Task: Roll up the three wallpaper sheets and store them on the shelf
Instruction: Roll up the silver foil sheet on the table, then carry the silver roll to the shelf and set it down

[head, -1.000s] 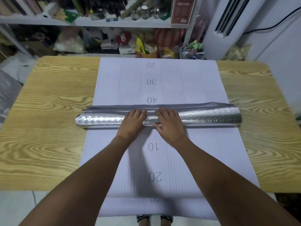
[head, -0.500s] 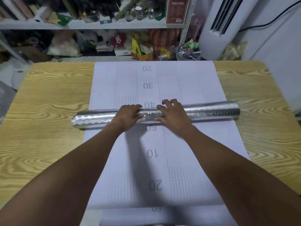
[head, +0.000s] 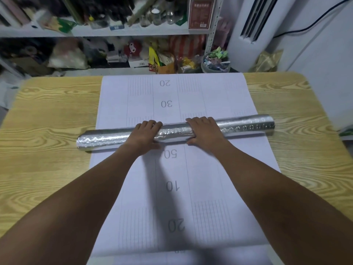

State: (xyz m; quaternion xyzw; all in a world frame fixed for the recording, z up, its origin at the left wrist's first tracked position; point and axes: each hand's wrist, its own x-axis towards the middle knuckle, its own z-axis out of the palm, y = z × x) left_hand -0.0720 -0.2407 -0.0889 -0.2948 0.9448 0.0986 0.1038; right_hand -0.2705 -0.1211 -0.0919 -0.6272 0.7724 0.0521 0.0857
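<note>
A silver embossed wallpaper roll (head: 246, 124) lies crosswise on the table, slightly slanted, its left end nearer me. My left hand (head: 143, 133) and my right hand (head: 205, 131) press down on its middle, fingers curled over the top. Under the roll a white wallpaper sheet (head: 210, 96) lies flat, printed side up with upside-down numbers and ruled lines, running from the far table edge to past the near edge. The white shelf (head: 114, 32) stands behind the table, crammed with items.
The wooden table (head: 47, 121) shows bare wood left and right of the sheet. A white standing air conditioner (head: 248, 33) rises at the back right. A bin of wrappers (head: 215, 62) and a red box (head: 200, 14) sit at the shelf.
Both hands rolled the silver roll away from me, from near the 50 mark to over the 40 mark. The loose flap seen earlier is now wound in.
</note>
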